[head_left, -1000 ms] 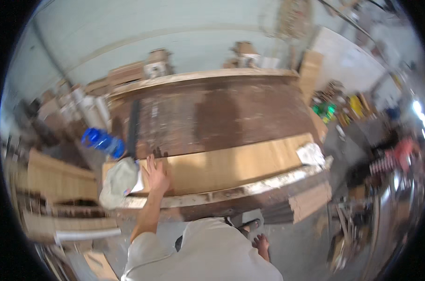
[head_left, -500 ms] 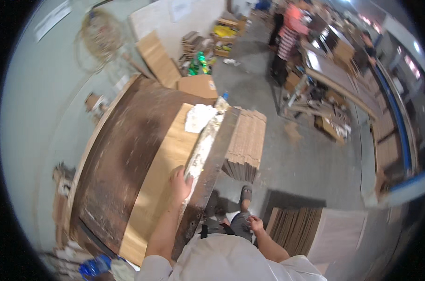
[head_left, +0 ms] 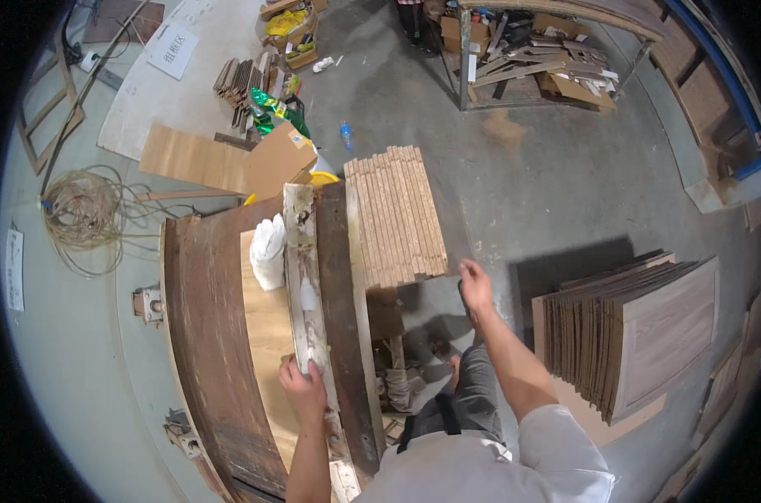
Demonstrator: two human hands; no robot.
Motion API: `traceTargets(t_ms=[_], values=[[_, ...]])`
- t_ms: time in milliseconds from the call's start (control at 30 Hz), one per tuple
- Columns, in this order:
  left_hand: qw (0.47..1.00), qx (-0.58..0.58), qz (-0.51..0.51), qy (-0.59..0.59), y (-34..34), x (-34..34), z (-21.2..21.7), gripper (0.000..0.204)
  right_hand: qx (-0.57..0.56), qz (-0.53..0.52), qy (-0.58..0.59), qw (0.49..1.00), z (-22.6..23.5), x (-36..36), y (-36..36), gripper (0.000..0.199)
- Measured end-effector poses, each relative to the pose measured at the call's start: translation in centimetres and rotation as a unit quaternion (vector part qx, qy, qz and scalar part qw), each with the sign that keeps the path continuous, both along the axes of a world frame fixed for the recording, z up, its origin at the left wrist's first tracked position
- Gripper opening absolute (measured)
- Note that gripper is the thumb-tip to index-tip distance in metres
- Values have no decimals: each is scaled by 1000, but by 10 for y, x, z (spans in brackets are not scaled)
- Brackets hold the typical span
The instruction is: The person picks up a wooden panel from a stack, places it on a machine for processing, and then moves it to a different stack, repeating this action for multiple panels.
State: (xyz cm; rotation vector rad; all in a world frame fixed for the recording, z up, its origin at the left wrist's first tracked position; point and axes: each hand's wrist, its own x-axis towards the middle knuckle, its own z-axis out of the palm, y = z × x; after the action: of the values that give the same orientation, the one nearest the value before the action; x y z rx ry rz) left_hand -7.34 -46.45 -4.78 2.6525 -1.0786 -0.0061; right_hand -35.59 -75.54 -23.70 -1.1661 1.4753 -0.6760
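Note:
My left hand [head_left: 303, 389] is closed at the edge of a long rail smeared with white [head_left: 307, 293], its thumb on top and its fingers curled over the left side. The rail lies along a light wood-grain board [head_left: 267, 339] on a scuffed brown bench [head_left: 217, 352]. A bunched white cloth [head_left: 268, 251] rests on the board against the rail. My right hand [head_left: 476, 287] is by the near right corner of a stack of on-edge panels [head_left: 395, 218]. Its fingers are loosely bent and apart, and nothing shows in them.
A second stack of panels [head_left: 623, 335] stands on the floor at right. Beyond the bench are a cardboard box [head_left: 276, 159], a leaning wood-grain board [head_left: 188, 159] and a blue bottle [head_left: 346, 134]. Coiled hose [head_left: 83, 220] hangs at left. A frame table [head_left: 464, 71] with scraps stands far off.
My right hand has moved forward from beside my lap to the panel stack. The left hand remains on the rail. My view has turned, so the bench now runs more straight ahead.

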Motion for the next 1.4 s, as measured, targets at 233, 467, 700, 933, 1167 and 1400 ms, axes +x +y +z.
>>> traceTargets(t_ms=[233, 467, 700, 933, 1167, 1400], values=[[992, 82, 93, 35, -9, 0, 4, 39, 73, 81, 105, 989, -9, 70, -99, 54], [989, 94, 113, 16, -7, 3, -4, 41, -2, 63, 135, 989, -11, 78, -90, 49], [993, 71, 95, -27, -7, 7, 2, 41, 34, 24, 365, 930, -1, 19, -141, 49], [984, 63, 163, 28, -4, 1, 14, 41, -190, 53, 347, 917, 11, -61, -173, 54], [977, -1, 193, -86, 0, -30, 7, 55, -180, 200, 65, 961, 187, -115, -139, 50], [962, -237, 139, -1, -28, -131, 21, 50, -389, 199, 5, 900, 375, -139, -53, 39]])
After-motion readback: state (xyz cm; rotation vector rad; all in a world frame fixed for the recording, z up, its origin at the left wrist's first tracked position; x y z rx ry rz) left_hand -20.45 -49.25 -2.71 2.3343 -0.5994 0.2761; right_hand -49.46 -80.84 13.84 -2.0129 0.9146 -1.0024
